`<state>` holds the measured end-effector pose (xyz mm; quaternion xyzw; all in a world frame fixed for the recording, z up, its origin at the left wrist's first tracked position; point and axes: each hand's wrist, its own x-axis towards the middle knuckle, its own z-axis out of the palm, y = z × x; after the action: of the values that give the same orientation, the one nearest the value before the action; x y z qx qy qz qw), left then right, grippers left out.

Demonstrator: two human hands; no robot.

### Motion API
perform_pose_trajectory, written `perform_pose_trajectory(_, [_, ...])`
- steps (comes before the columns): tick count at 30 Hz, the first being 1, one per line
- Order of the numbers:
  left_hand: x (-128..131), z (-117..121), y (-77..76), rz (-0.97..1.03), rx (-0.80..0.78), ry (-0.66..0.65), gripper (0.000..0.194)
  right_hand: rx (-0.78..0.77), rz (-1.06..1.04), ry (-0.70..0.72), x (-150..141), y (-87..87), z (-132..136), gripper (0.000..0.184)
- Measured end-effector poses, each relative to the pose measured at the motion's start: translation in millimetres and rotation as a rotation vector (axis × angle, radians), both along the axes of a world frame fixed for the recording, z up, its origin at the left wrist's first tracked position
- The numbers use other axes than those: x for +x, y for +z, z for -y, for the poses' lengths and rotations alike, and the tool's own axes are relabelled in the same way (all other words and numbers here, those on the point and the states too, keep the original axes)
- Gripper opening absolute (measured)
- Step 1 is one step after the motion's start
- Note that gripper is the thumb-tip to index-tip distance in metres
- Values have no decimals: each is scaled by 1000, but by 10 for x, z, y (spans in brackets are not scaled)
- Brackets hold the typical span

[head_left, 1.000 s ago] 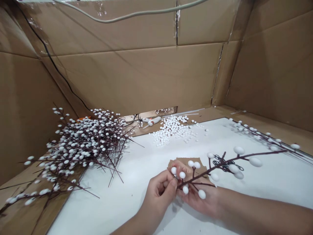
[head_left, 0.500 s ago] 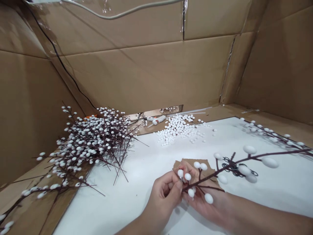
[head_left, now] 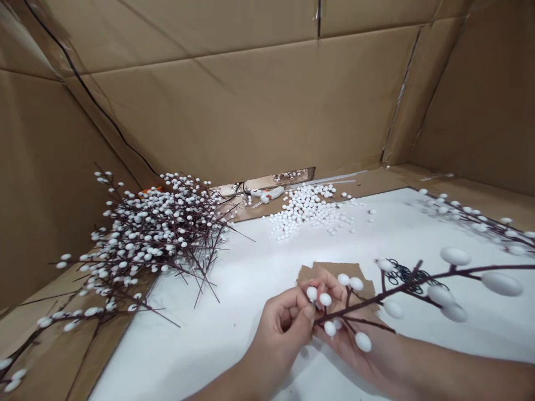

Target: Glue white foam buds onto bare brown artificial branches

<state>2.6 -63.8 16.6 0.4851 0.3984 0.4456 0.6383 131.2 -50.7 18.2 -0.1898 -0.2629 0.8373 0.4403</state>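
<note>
My left hand (head_left: 285,328) is closed, thumb and finger pinching the near end of a brown artificial berry branch (head_left: 363,303). The branch slants up to the right and leaves the view, carrying white oval berries on short twigs. Behind it, my right hand (head_left: 355,348) lies with its palm turned up and its fingers curled around the same end. Berries and twigs hide part of those fingers. Under the hands sits a torn piece of cardboard (head_left: 346,269). Small black rings (head_left: 407,275) lie in a heap just behind the branch.
A big pile of berry branches (head_left: 154,228) fills the left side. Loose white berries (head_left: 305,206) are heaped at the back of the white board (head_left: 196,356), near a glue gun (head_left: 271,194). More berry branches (head_left: 476,217) lie at right. Cardboard walls (head_left: 251,111) surround the table.
The view has tilted down slightly, so the background sits higher. The branch's outer part has swung a little to the right and nearer; both hands keep nearly the same grip.
</note>
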Motion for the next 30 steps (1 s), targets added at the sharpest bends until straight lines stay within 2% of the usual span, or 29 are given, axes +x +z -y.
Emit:
perform_pose_trajectory(6, [-15, -12, -29, 59, -22, -41, 35, -46, 76, -41, -16, 43, -18, 26])
perform_pose_trajectory(14, [-33, -69, -34, 17, -4, -58, 37, -180, 116, -119, -8, 14, -28, 24])
perform_pose_trajectory(19, [-47, -95, -54, 9, -11, -103, 36, -254, 121, -145, -16, 9, -10, 31])
perform_pose_trajectory(25, [-45, -98, -55, -15, -18, -106, 38, -346, 109, -167, -11, -82, 5, 42])
perform_pose_trajectory(30, [-51, -104, -71, -19, -67, -101, 40, -321, 122, -151, 16, -101, 4, 31])
